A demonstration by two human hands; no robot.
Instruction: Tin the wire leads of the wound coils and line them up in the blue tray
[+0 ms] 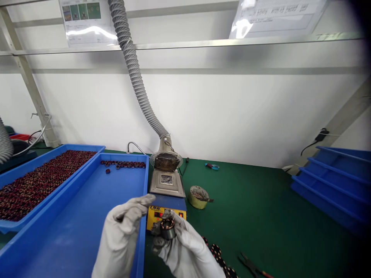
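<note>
My right hand (188,245), in a white glove with dark-stained fingertips, grips a small round dark wound coil part (167,228). Copper-coloured spots ring the part's open top. To its left, my left hand (123,227) is raised near the right wall of a blue tray (87,216). Its gloved fingers reach to the right, and nothing shows in them. Both hands are in front of a solder pot (166,185) with a yellow display panel. Several small dark parts (131,164) sit along the tray's far end.
A second blue tray (100,148) at left holds a heap of dark-red parts. A grey duct (135,73) meets the pot's hood. A round tin (198,197), blue-handled cutters (211,166), pliers (252,265), more parts (217,255) and stacked blue trays (333,189) occupy the green table.
</note>
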